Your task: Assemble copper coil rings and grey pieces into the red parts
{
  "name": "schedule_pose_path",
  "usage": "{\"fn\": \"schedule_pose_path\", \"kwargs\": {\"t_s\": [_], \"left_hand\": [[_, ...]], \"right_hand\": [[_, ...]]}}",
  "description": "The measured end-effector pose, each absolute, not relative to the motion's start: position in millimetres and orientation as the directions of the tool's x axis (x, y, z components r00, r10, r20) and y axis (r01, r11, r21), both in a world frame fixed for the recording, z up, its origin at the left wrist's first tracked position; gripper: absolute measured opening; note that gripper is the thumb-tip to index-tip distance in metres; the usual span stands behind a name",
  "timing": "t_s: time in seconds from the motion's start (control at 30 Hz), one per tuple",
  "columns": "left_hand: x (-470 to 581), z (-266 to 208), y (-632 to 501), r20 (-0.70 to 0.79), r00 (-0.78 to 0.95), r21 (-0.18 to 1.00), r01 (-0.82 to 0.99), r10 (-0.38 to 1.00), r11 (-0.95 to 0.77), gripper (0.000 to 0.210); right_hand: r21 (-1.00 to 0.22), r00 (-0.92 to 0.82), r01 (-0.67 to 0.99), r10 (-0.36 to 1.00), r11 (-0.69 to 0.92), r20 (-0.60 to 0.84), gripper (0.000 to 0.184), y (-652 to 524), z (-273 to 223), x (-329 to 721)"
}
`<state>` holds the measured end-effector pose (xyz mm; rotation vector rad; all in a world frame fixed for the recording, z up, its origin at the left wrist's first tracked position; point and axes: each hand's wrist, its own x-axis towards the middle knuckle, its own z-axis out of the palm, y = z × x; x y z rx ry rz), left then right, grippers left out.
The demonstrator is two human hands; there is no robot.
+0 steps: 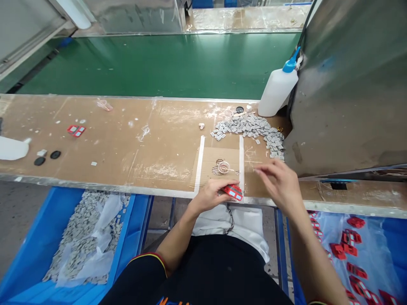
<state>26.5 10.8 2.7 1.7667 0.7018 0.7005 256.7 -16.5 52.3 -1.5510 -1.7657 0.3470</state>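
My left hand (pixel 211 194) is closed on a small red plastic part (pixel 233 192) with pale rectangular faces, at the front edge of the bench. To the right, my right hand (pixel 281 184) hovers over the bench with thumb and forefinger pinched together; whatever sits between the fingertips is too small to make out. A small clear cup (pixel 224 167) with a thin stick in it stands on a cardboard sheet (pixel 208 159), just beyond the red part. Past the right hand lies a heap of small grey rectangular pieces (pixel 251 126).
A white squeeze bottle (pixel 277 93) with a blue nozzle stands behind the heap. Another red part (pixel 76 130) lies on the left. Blue bins hold grey pieces (pixel 79 233) at lower left and red parts (pixel 356 271) at lower right. A green belt (pixel 159 63) runs behind the bench.
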Motion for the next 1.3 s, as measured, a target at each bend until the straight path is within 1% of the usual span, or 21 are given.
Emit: {"fn": "schedule_pose_path", "kwargs": {"t_s": [0.1, 0.2, 0.4, 0.53, 0.63, 0.83, 0.9, 0.97, 1.07, 1.13, 1.2, 1.3], "left_hand": [[27.0, 1.7, 11.2, 0.063, 0.659, 0.975, 0.118, 0.749, -0.186, 0.037], [26.3, 4.0, 11.4, 0.074, 0.672, 0.968, 0.128, 0.737, -0.214, 0.036], [26.6, 9.9, 11.5, 0.061, 0.683, 0.95, 0.185, 0.728, -0.252, 0.025], [26.4, 10.6, 12.2, 0.077, 0.695, 0.941, 0.187, 0.715, -0.284, 0.022], [26.3, 9.8, 13.5, 0.083, 0.7, 0.945, 0.172, 0.709, -0.28, 0.022], [24.9, 7.8, 14.4, 0.091, 0.702, 0.934, 0.186, 0.707, -0.305, 0.024], [24.6, 7.8, 13.3, 0.093, 0.701, 0.925, 0.202, 0.707, -0.321, 0.022], [24.8, 8.2, 11.8, 0.086, 0.694, 0.921, 0.219, 0.715, -0.323, 0.02], [25.3, 8.6, 9.8, 0.093, 0.694, 0.913, 0.226, 0.713, -0.339, 0.016], [25.6, 8.9, 8.9, 0.107, 0.7, 0.906, 0.224, 0.706, -0.359, 0.015], [25.5, 9.3, 8.4, 0.107, 0.701, 0.903, 0.229, 0.705, -0.365, 0.016], [24.5, 9.5, 8.0, 0.1, 0.706, 0.899, 0.238, 0.701, -0.368, 0.016]], "right_hand": [[-0.782, 0.018, 0.589, 0.965, 0.201, 0.262, 0.014, -53.2, 52.2, 238.5], [-0.838, 0.018, 0.515, 0.974, 0.183, 0.224, 0.014, -64.2, 44.7, 223.0], [-0.855, 0.013, 0.49, 0.979, 0.172, 0.205, 0.015, -52.2, 36.5, 218.8], [-0.834, -0.034, 0.517, 0.978, 0.192, 0.204, 0.016, -50.6, 39.4, 220.1], [-0.838, -0.045, 0.505, 0.976, 0.208, 0.215, 0.016, -50.4, 38.2, 217.2], [-0.886, 0.073, 0.438, 0.977, 0.149, 0.201, 0.013, -55.4, 23.2, 207.4], [-0.869, 0.095, 0.474, 0.974, 0.139, 0.207, 0.013, -58.2, 21.4, 204.9], [-0.825, 0.086, 0.543, 0.967, 0.157, 0.241, 0.015, -60.3, 23.2, 203.0], [-0.723, 0.017, 0.653, 0.95, 0.225, 0.311, 0.021, -61.7, 29.8, 201.6], [-0.666, -0.041, 0.7, 0.945, 0.26, 0.325, 0.024, -62.0, 34.1, 201.9], [-0.652, -0.085, 0.706, 0.948, 0.274, 0.307, 0.024, -62.4, 36.7, 202.8], [-0.701, -0.1, 0.667, 0.963, 0.252, 0.251, 0.021, -63.6, 38.1, 204.1]]}}
